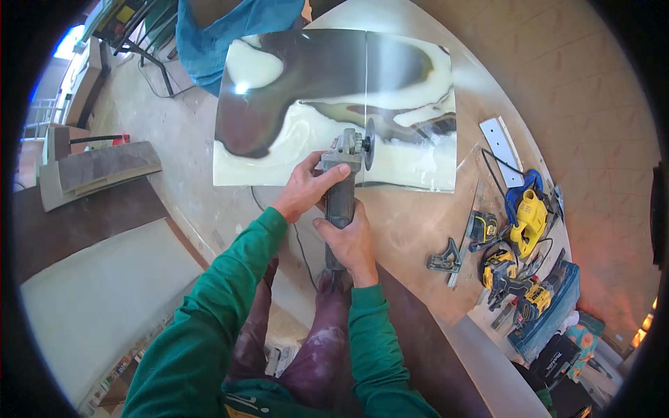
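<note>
A dusty grey angle grinder is gripped in both hands, its disc standing on edge along a straight line across a glossy sheet patterned in dark brown and white. My left hand is closed round the grinder's head end, thumb on top. My right hand is wrapped round the body nearer me. The grinder's cord runs down below the sheet. Whether the disc touches the sheet I cannot tell.
On the wooden board at right lie yellow-black power tools, a metal rule, a square and a white plate. A blue cloth and a stand are at upper left; panels lie at left.
</note>
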The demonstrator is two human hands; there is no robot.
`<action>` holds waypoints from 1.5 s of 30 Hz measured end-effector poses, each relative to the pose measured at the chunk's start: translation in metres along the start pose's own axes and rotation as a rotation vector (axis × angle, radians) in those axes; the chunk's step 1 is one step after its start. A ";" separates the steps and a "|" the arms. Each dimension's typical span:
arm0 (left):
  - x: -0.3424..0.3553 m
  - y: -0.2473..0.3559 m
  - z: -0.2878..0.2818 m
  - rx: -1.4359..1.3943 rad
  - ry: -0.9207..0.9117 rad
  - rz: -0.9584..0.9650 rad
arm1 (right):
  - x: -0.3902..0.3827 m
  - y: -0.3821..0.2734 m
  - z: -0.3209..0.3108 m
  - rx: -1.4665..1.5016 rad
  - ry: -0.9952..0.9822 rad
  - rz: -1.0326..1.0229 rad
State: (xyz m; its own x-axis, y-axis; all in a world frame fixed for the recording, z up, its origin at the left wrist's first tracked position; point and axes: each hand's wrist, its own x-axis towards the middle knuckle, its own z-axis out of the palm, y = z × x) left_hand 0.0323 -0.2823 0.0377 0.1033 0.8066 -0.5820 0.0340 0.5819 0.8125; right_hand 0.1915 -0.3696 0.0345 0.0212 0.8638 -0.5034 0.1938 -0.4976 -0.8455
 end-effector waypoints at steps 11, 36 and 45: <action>0.045 0.032 -0.012 0.016 0.019 0.003 | 0.051 -0.031 0.002 -0.045 0.011 -0.004; 0.166 0.099 -0.038 0.012 0.019 0.135 | 0.180 -0.092 0.007 0.011 0.015 -0.071; 0.193 0.117 -0.045 0.006 0.034 0.149 | 0.212 -0.106 0.012 0.058 0.024 -0.107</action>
State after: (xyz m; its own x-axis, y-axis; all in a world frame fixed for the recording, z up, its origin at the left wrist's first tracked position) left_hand 0.0113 -0.0536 0.0185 0.0737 0.8870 -0.4558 0.0270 0.4551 0.8900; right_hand 0.1636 -0.1352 0.0152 0.0272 0.9135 -0.4060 0.1387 -0.4057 -0.9034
